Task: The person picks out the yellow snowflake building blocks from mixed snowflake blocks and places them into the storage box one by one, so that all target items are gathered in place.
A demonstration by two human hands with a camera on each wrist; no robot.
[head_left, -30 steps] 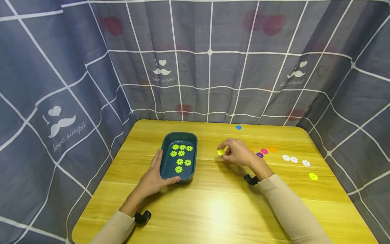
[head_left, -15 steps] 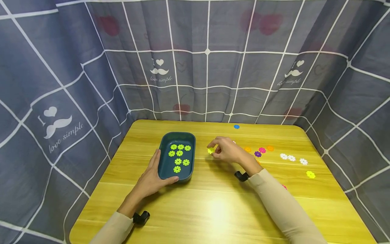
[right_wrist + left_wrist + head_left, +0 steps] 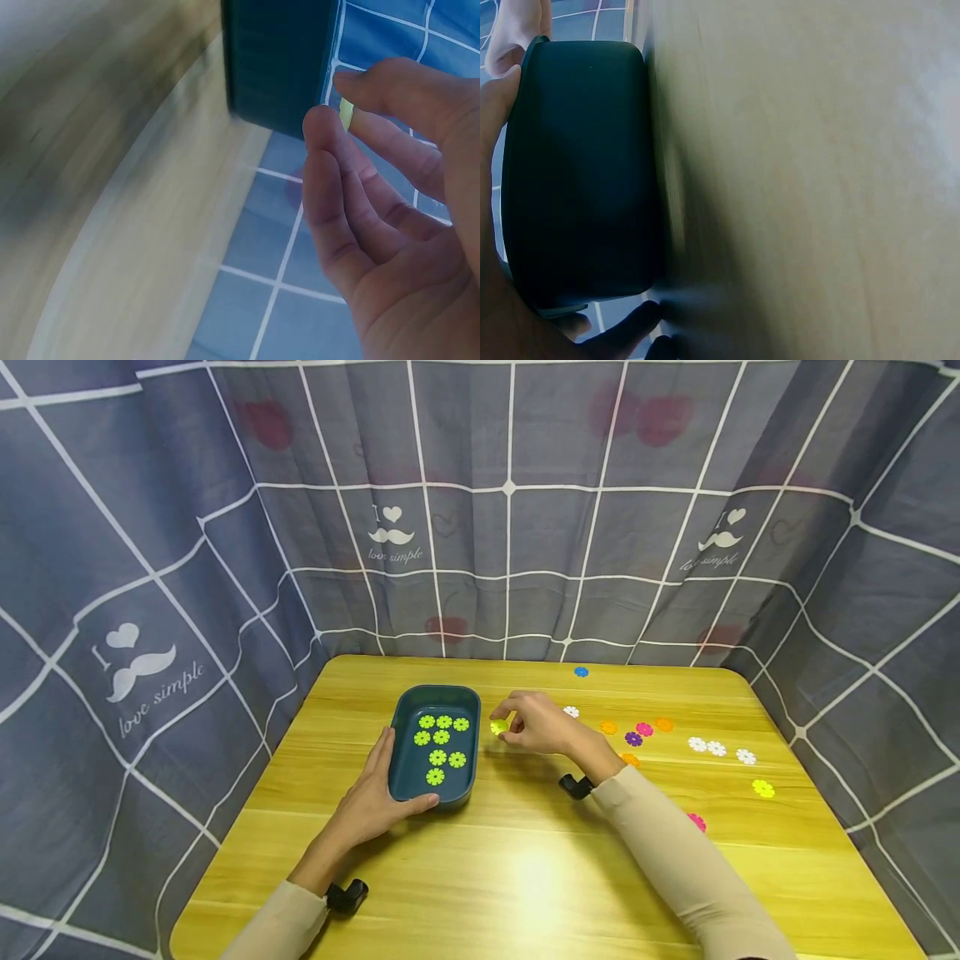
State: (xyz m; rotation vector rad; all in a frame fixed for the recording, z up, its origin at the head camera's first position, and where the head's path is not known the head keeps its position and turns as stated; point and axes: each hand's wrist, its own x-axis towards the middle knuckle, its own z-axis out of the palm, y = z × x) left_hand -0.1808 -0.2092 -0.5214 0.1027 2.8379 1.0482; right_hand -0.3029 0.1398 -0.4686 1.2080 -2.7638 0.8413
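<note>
A dark teal tray [image 3: 405,781] stands on the left half of the table, with several yellow-green flower-shaped discs [image 3: 437,757] lying flat inside. My left hand [image 3: 371,793] holds its near left corner, thumb over the near rim and fingers along the left wall; the left wrist view shows the tray's outer wall [image 3: 585,165] close up. Just right of the tray, my right hand [image 3: 538,724] pinches one yellow-green flower-shaped disc [image 3: 498,727] between thumb and fingers. In the right wrist view that disc [image 3: 346,115] appears edge-on beside the tray's side [image 3: 281,67].
Loose flower discs lie across the table's right side: white ones [image 3: 716,749], orange ones [image 3: 663,725], pink ones [image 3: 697,822], a purple one [image 3: 633,739], a yellow one [image 3: 763,788] and a blue one [image 3: 581,672] at the back. A gridded curtain [image 3: 465,543] surrounds the table.
My right hand has moved left toward the tray, carrying the pinched disc, and uncovered a white disc and other discs behind it. The left hand keeps its hold on the tray.
</note>
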